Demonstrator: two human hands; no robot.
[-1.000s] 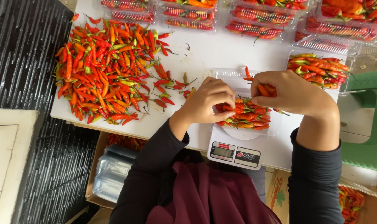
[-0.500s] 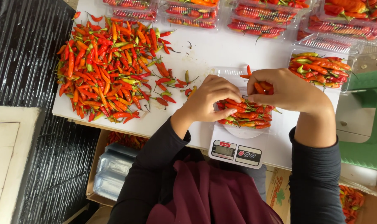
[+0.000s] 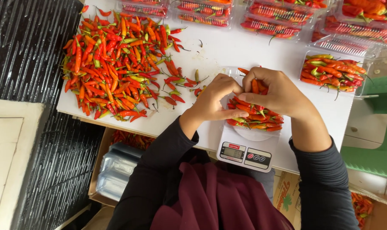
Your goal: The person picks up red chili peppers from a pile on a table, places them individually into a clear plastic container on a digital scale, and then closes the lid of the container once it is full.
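Chillies point(image 3: 255, 116) lie heaped in a clear tray on a small white kitchen scale point(image 3: 244, 151), which stands at the near edge of the white bench point(image 3: 227, 51). They are red and orange, with a few green ones among them.

The left hand point(image 3: 215, 99) rests on the left side of the heap, its forefinger stretched flat across the chillies and the other fingers curled above them; whether those curled fingers pinch anything cannot be told. The right hand point(image 3: 278, 91) arches over the far side of the same heap. Its fingers are bent around several chillies point(image 3: 255, 85) that stand up between them, so it has a small bunch in its grip. The two hands touch at the fingertips above the tray.

To the left on the bench lies a big loose pile of chillies point(image 3: 117, 68), well apart from the scale, with a few stray ones point(image 3: 180, 85) between pile and hand. To the right of the right hand sits a filled clear box point(image 3: 334, 72) of mixed red and green chillies. Along the far edge runs a row of closed clear boxes point(image 3: 270, 12), also filled.

Below the bench, a cardboard box holds a stack of empty clear boxes point(image 3: 117, 170). The person wears dark sleeves and a maroon cloth.
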